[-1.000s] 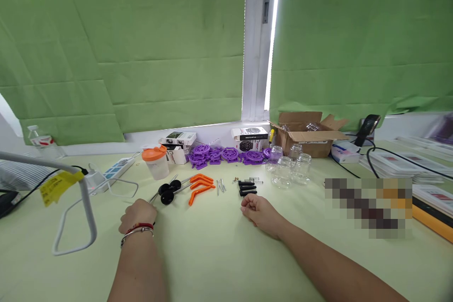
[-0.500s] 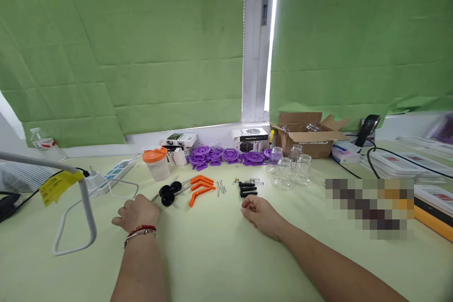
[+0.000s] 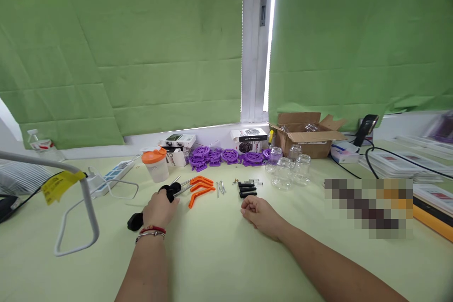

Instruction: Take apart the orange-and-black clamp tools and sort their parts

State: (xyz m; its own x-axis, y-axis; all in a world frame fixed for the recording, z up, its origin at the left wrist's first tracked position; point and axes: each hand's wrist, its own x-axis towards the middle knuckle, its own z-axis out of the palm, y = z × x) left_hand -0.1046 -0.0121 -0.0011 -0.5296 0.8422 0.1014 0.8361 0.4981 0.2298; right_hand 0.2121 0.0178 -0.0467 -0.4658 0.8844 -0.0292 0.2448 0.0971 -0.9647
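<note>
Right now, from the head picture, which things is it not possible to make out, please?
Head view: whether the left hand grips the black rounded parts; the back of the hand hides the contact.
Head view: whether the right hand holds anything small; its curled fingers hide the palm.
Head view: what lies at the pixelated patch; blurring covers it.
Head view: the bottom of the cardboard box; its front wall hides it.

Green coverings, perhaps fabric, behind pale table

There are three orange pieces, three slim black pieces, four clear jars, one cup and one cardboard box.
</note>
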